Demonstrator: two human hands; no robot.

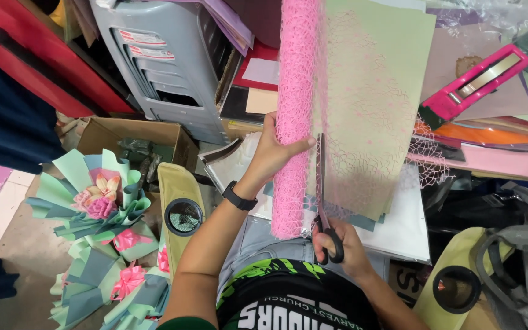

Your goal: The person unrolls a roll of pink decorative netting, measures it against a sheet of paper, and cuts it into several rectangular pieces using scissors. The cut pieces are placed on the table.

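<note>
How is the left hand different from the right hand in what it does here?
The left hand grips the rolled pink mesh from the side; the right hand holds black-handled scissors. The left hand is higher with a black wristband; the right hand's wrist is bare. Both are bare.

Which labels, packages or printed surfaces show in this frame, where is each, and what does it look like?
Two stickers: on the grey plastic unit, upper left; white strips with red blocks.
Cardboard box: left of the left hand, open, brown.
Printed cardboard: lower right beside the right hand, brown with dark lettering.
Shirt print: bottom centre, white and green on black.
No screens in view.
</note>
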